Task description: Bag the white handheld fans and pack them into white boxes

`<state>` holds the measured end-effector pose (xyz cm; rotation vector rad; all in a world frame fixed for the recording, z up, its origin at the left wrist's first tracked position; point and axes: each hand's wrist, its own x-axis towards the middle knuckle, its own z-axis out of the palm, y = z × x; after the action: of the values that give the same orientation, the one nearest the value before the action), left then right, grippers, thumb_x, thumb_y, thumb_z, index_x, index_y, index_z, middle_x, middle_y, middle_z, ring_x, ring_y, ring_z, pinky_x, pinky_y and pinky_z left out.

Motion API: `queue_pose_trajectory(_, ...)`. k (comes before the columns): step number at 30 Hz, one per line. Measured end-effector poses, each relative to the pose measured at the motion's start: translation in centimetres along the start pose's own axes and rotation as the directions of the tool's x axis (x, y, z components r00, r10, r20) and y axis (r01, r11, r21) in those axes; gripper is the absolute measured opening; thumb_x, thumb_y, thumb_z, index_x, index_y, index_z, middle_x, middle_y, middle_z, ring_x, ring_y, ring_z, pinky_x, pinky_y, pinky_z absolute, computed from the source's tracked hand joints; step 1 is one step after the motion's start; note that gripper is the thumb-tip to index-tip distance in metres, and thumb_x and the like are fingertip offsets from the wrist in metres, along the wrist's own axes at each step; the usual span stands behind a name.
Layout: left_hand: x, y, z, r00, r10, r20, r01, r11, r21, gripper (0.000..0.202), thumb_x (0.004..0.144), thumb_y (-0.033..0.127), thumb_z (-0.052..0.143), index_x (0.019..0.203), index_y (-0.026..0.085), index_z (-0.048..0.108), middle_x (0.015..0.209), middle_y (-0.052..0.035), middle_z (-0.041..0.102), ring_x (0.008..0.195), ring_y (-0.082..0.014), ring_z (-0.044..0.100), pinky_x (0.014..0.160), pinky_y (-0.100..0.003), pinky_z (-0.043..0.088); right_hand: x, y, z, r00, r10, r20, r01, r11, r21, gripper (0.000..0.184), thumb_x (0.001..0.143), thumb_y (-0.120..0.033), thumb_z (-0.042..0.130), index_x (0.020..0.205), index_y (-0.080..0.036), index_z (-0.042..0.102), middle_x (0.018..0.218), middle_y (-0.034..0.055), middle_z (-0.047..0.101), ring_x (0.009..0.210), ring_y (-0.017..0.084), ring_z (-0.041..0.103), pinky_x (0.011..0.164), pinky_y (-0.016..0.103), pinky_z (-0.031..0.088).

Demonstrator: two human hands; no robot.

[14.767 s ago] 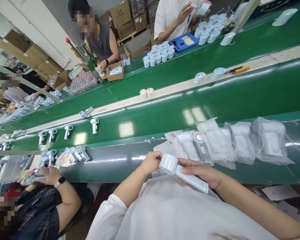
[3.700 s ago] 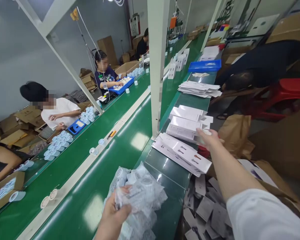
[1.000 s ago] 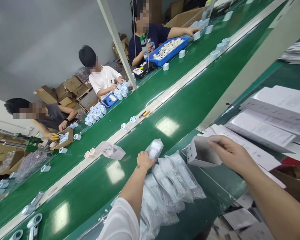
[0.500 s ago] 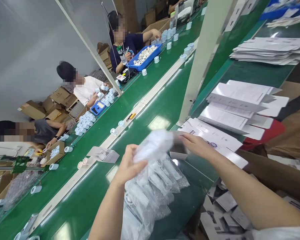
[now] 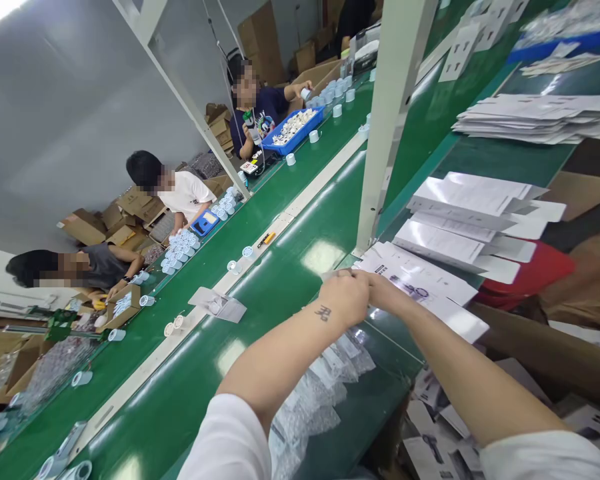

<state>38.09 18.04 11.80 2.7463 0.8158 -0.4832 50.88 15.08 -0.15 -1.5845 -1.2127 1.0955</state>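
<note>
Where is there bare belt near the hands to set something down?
Bare green belt lies between the pale divider strip and the left hand. A narrower strip runs right of the clear plastic bags. It's crowded at the flat white cartons, beside the right hand.

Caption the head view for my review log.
Left hand and right hand meet above clear plastic bags on a green conveyor belt, beside flat white printed cartons.

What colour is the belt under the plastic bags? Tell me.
The belt is green; the head view shows it.
</note>
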Motion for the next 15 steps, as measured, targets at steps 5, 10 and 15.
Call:
queue_pose_trajectory(5,0.3,-2.4,5.1,0.979,0.137,-0.15,-0.135,0.991,0.024,0.028,0.088,0.015,0.046,0.112,0.008,0.057,0.111,-0.019,0.062,0.109,-0.0301,0.057,0.096,-0.046,0.047,-2.8,4.0,-1.5,0.99,0.088,-0.114,-0.045,0.94,0.339,0.071,0.077,-0.054,0.06,0.14,-0.033,0.034,0.146,0.0108,0.048,0.126,0.03,0.053,0.095,0.048,0.051)
queue_pose_trajectory(10,0.1,-3.1,7.0,0.961,0.246,-0.124,-0.248,0.969,0.001,0.023,0.084,0.012,0.051,0.102,0.011,0.065,0.104,-0.0146,0.07,0.121,-0.0305,0.052,0.114,-0.058,0.023,-5.3,5.4,4.8,0.929,0.142,-0.343,-0.08,0.979,0.189,0.128,0.051,-0.05,0.08,0.148,-0.023,0.001,0.157,0.0234,0.02,0.142,0.037,0.028,0.108,0.056,0.035)
queue_pose_trajectory(15,-2.7,-6.3,6.2,0.93,0.178,-0.32,-0.292,0.89,-0.352,0.039,0.085,0.009,0.045,0.12,0.018,0.059,0.125,-0.0082,0.064,0.121,-0.0183,0.056,0.109,-0.037,0.04,-3.7,2.9,9.0,0.767,0.353,-0.535,-0.339,0.932,0.129,0.104,0.061,-0.055,0.072,0.141,-0.016,0.017,0.131,0.0272,0.053,0.12,0.044,0.053,0.098,0.058,0.043)
